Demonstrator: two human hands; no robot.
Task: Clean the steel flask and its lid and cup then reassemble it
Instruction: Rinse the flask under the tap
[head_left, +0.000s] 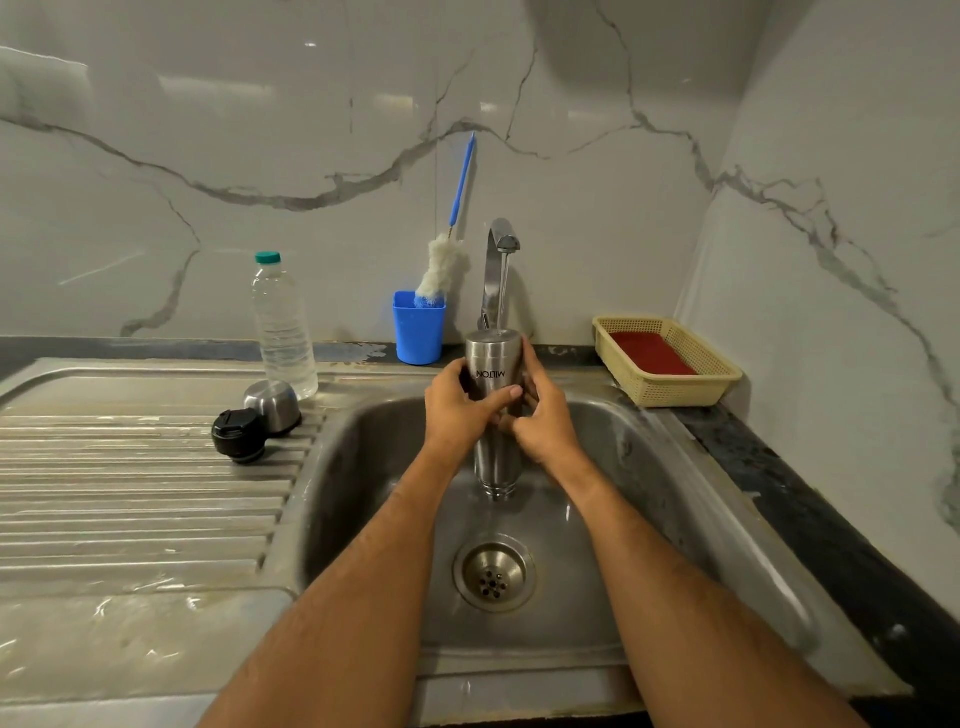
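Over the steel sink (649, 467), both hands, left hand (457, 410) and right hand (545, 421), wrap the inverted steel flask (493, 364) under the tap (501, 244); lid (240, 435) and cup (272, 404) at nine o'clock.

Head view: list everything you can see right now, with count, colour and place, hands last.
steel flask: 1, silver, held upside down over the sink under the running tap
tap: 1, chrome, behind the sink, water flowing
steel cup: 1, silver, upside down on the drainboard
lid: 1, black, on the drainboard in front of the steel cup
water bottle: 1, clear with green cap, behind the steel cup
holder: 1, blue, on the counter left of the tap
bottle brush: 1, blue handle, white head, standing in the holder
basket: 1, cream, right of the sink, red item inside
sink: 1, steel, centre
left hand: 1, grips the steel flask
right hand: 1, grips the steel flask
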